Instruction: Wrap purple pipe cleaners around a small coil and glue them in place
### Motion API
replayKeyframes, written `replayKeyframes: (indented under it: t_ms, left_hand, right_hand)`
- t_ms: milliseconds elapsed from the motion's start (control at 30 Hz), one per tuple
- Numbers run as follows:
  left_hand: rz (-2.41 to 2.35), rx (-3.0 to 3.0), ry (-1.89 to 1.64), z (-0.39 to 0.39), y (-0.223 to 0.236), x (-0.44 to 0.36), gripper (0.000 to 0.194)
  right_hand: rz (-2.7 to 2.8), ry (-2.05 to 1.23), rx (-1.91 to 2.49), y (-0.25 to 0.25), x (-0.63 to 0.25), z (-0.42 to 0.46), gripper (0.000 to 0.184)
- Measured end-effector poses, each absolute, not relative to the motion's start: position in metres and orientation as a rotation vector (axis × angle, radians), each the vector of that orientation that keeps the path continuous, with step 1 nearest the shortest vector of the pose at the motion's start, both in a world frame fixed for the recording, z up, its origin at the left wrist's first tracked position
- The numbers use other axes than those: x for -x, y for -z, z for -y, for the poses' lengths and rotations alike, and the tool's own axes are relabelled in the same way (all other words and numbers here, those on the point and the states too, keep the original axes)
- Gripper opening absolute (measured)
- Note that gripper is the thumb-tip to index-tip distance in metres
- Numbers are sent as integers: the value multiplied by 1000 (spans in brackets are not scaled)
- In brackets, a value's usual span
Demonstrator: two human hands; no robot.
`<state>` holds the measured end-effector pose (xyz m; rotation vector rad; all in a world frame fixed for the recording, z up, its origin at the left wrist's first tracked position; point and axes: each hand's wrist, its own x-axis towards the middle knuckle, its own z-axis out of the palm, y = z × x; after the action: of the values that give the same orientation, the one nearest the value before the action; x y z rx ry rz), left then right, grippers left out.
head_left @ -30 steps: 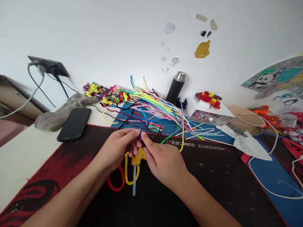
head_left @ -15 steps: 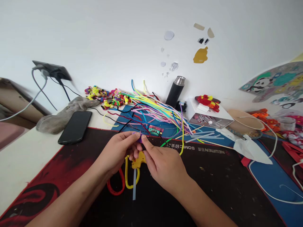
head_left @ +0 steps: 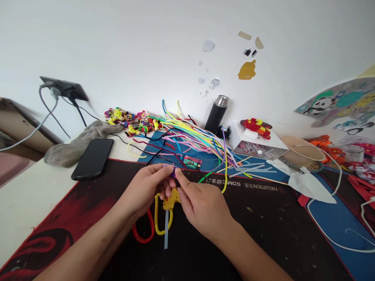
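A small purple fuzzy piece [head_left: 174, 171], perhaps pipe cleaner, shows between my fingertips; most of it is hidden. My left hand [head_left: 152, 181] is closed, pinching it between thumb and fingers. From the other side, the index fingertip of my right hand [head_left: 205, 205] presses on it, the fingers bent inward. Below them lies a yellow glue gun [head_left: 172, 198], partly covered by the hands, with a clear glue stick [head_left: 166, 234] coming out of its back. Beside it are a yellow loop [head_left: 156, 222] and a red loop [head_left: 144, 239] that look like scissor handles.
Behind my hands lies a heap of coloured pipe cleaners [head_left: 193, 136]. A black flask [head_left: 216, 117] and a white box [head_left: 258, 146] stand by the wall. Left are a phone [head_left: 93, 159] and small figures [head_left: 120, 115]; a white cable [head_left: 322, 234] curves at right.
Both hands keep nearly the same pose around the purple piece. The whole view has shifted very slightly; nothing on the table has visibly moved.
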<state>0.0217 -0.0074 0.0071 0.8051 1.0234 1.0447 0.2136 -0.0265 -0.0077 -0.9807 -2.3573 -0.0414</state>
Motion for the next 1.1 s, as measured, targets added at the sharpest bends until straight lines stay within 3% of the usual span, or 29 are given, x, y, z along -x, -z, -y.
replayKeyframes:
  t_ms: [1100]
  left_hand:
    - [-1033,-843,-1033,8,-9,-20,43]
  right_hand:
    - [2343,-7,1003,8,-212,28,47]
